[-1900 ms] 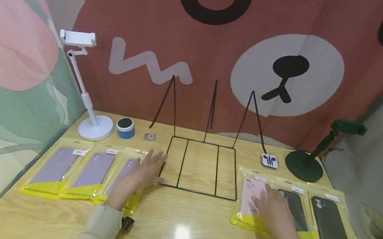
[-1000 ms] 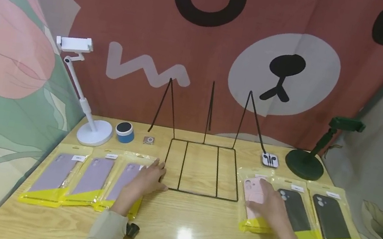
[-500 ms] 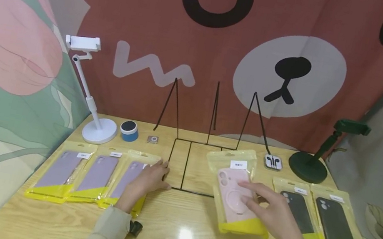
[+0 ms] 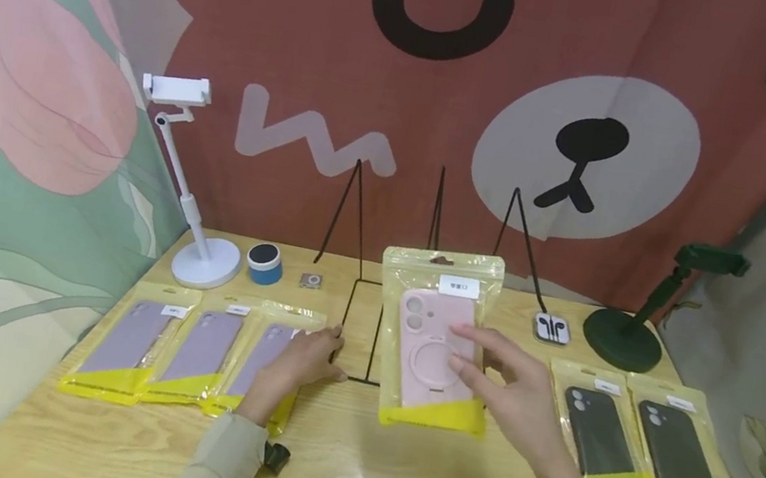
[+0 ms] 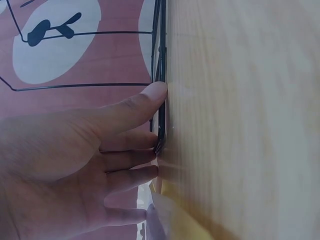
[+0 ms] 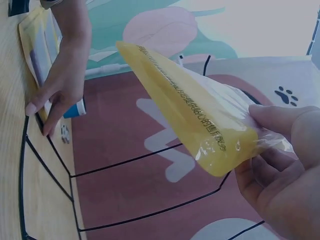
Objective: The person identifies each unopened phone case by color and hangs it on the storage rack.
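The right hand [image 4: 517,393] held the pink case pack [image 4: 434,341] upright above the table [image 4: 344,469], over the front right part of the wire rack [image 4: 360,328]. Its fingers [image 6: 280,125] were curled round the pack's lower right edge, pinching the plastic near the yellow bottom band; in the wrist view the film bunched under the grip. The pack looked light and fairly stiff through the middle, where the case gave it a backbone, but its glossy sleeve seemed slippery and its margins floppy. A hold across the case itself, thumb on one face and fingers on the other, would likely steady it better than the loose film edge. The header with the hang hole at the top looked thin and apt to crease.

The left hand [image 4: 302,361] lay flat with straight fingers, holding nothing, its tips [image 5: 155,92] pressed on the rack's front left corner and its heel over the nearest lilac pack [image 4: 261,354]. Two more lilac packs [image 4: 164,342] lay beside that one. Two black packs [image 4: 638,442] lay to the right of the held one, apart from it.

Farther back stood a white stand [image 4: 204,260], a blue speaker [image 4: 265,263], an earbud box [image 4: 552,328] and a green stand [image 4: 623,340].
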The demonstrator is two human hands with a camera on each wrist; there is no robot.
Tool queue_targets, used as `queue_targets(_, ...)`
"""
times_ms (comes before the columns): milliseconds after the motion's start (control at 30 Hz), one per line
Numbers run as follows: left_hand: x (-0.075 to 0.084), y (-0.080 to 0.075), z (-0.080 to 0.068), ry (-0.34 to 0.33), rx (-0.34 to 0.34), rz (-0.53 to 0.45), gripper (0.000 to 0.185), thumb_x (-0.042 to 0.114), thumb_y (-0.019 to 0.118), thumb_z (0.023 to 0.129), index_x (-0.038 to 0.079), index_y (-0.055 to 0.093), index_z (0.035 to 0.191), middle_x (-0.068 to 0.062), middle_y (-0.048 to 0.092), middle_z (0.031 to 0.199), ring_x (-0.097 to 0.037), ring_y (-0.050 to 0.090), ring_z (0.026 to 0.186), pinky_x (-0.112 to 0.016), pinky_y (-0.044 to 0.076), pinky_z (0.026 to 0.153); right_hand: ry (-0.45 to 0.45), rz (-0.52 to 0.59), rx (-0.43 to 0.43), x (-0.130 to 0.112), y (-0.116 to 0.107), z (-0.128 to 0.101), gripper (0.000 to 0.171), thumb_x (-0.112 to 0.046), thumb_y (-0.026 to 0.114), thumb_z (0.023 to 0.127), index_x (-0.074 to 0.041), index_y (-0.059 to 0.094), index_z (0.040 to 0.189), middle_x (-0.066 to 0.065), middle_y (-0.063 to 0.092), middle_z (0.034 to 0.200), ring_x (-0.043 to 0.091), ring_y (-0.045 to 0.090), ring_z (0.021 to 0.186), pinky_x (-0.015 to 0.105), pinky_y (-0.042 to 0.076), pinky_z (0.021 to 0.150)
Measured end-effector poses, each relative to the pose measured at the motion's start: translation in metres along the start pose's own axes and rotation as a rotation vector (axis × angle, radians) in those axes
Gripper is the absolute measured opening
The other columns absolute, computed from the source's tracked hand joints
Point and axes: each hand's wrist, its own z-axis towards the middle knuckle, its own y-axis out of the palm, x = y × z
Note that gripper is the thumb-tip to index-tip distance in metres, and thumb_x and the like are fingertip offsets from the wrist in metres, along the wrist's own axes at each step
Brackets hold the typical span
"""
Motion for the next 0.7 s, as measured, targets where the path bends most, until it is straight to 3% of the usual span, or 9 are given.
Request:
queue_targets(100,-0.001,0.002,0.000,-0.002,-0.001,0.011,0.067,0.032,0.076,0.082,-0.003,0.053,0.134,-0.021,0.038,0.148,-0.040,0.043,0.131,-0.061,0.027,0.109,0.071,-0.034,0.002,0.008,0.004,0.002,0.037,-0.011,0.074,0.085,-0.020,0.068,0.121,-0.005,0.067,0.115,0.012,0.059,0.090,0.021,0.052,0.082)
queue_targets(200,-0.002,0.003,0.000,0.008,0.006,0.011,0.067,0.032,0.077,0.082,-0.003,0.053,0.133,-0.020,0.039,0.148,-0.040,0.044,0.130,-0.061,0.029,0.108,0.125,-0.062,0.000,0.015,0.008,0.008,0.035,-0.018,0.072,0.087,-0.024,0.067,0.122,-0.006,0.067,0.110,0.014,0.059,0.085,0.022,0.052,0.077)
queue_targets(333,0.000,0.001,0.004,0.019,0.003,-0.003,0.067,0.032,0.076,0.082,-0.003,0.052,0.135,-0.019,0.038,0.149,-0.039,0.042,0.131,-0.061,0.026,0.109,0.128,-0.035,0.007,0.030,0.010,0.027,0.032,-0.015,0.068,0.091,-0.021,0.067,0.123,-0.001,0.065,0.100,0.017,0.055,0.080,0.021,0.050,0.070)
queue_targets(467,-0.001,0.002,0.005,0.012,0.007,0.001,0.067,0.033,0.076,0.082,-0.002,0.052,0.135,-0.018,0.037,0.149,-0.039,0.042,0.132,-0.060,0.026,0.110,0.104,0.000,0.011,0.050,0.013,0.054,0.031,-0.008,0.061,0.094,-0.014,0.065,0.125,0.006,0.065,0.114,0.011,0.052,0.083,0.016,0.048,0.070)
queue_targets(600,-0.002,0.003,0.003,-0.007,0.005,-0.009,0.068,0.033,0.076,0.082,-0.002,0.052,0.135,-0.018,0.037,0.150,-0.038,0.041,0.133,-0.060,0.025,0.110,0.080,-0.009,0.012,0.058,0.016,0.083,0.031,-0.003,0.054,0.097,-0.004,0.063,0.126,0.014,0.062,0.124,0.005,0.046,0.067,0.016,0.042,0.057)
queue_targets(700,-0.003,0.002,0.002,-0.010,-0.002,-0.016,0.069,0.033,0.076,0.082,-0.002,0.051,0.136,-0.018,0.037,0.150,-0.038,0.040,0.134,-0.060,0.025,0.110,0.080,-0.009,0.016,0.058,0.016,0.101,0.031,-0.001,0.050,0.098,-0.002,0.061,0.127,0.017,0.061,0.123,0.006,0.031,0.052,0.019,0.033,0.047)
